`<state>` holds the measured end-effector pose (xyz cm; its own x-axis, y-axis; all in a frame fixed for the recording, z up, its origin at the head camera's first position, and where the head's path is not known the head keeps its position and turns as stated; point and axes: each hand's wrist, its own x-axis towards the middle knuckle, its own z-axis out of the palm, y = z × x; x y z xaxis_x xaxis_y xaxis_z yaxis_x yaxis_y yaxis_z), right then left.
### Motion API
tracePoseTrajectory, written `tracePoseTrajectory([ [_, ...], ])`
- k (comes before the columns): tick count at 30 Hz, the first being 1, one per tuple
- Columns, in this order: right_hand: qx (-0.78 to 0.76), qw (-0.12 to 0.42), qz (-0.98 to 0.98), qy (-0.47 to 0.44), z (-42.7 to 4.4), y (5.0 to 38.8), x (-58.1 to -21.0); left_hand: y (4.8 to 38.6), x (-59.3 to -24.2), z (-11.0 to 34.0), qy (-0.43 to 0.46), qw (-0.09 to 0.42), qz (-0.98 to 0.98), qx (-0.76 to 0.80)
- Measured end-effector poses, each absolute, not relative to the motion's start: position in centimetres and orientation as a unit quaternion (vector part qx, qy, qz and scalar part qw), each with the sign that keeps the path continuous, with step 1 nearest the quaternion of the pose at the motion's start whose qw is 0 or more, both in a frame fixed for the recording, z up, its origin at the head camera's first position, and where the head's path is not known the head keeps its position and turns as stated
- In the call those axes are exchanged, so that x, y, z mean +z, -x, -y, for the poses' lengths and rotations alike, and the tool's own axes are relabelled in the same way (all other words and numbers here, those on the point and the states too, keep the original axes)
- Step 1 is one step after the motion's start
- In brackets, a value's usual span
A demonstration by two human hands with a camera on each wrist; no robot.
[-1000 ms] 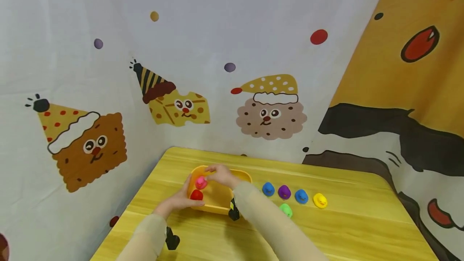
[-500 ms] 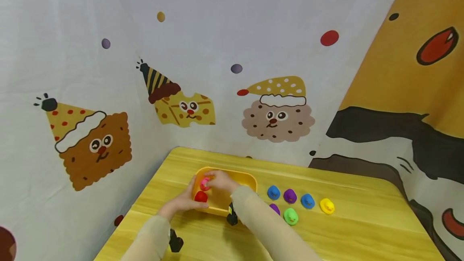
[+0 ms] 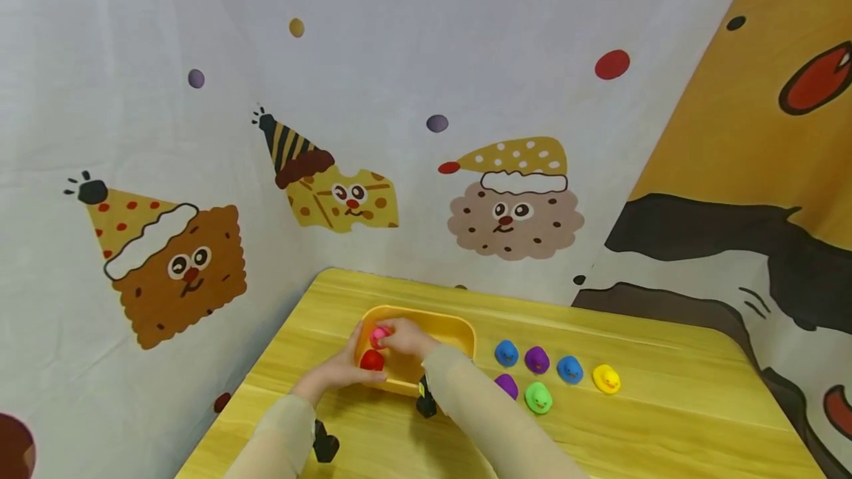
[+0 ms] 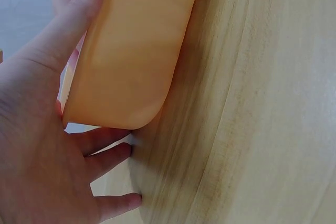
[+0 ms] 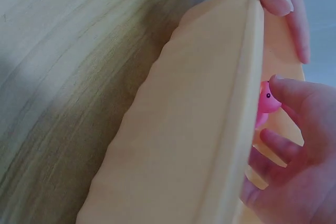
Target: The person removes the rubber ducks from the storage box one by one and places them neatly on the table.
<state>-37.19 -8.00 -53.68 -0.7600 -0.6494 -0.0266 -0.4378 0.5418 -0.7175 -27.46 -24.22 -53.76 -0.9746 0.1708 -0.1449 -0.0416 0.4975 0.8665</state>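
Observation:
A yellow-orange plastic box (image 3: 442, 326) stands at the left part of the table. My left hand (image 3: 338, 369) grips its left end; in the left wrist view the thumb lies along the rim and the other fingers reach past the end wall. Inside that end, my right hand (image 3: 409, 338) pinches a pink rubber duck (image 5: 269, 102). The right wrist view shows the thumb at the duck's head, while the box wall hides its lower part. A rounded red toy (image 3: 371, 361) lies in the box beside the left thumb; its face is not visible.
Right of the box, several rubber ducks sit on the wooden table (image 3: 672, 405): blue (image 3: 506, 352), purple (image 3: 537, 360), yellow (image 3: 606, 378) and green (image 3: 538, 398). Another purple duck (image 3: 506, 386) is partly behind the right sleeve. A printed curtain (image 3: 399, 35) hangs behind.
The right hand has come down closer over the pink duck in the box. The left hand keeps its grip on the box. The head view has shifted slightly, uncovering the second purple duck.

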Motion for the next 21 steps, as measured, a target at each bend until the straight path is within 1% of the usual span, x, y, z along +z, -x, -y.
tracePoseTrajectory([
  [10,-0.371,0.132,-0.877,0.274,8.0,36.78,-53.93,27.37,-53.82,24.15,-0.022,0.115,-0.861,0.495],
  [21,-0.374,0.11,-0.881,0.269,7.9,36.55,-54.25,27.4,-53.7,24.1,-0.022,0.116,-0.859,0.498],
])
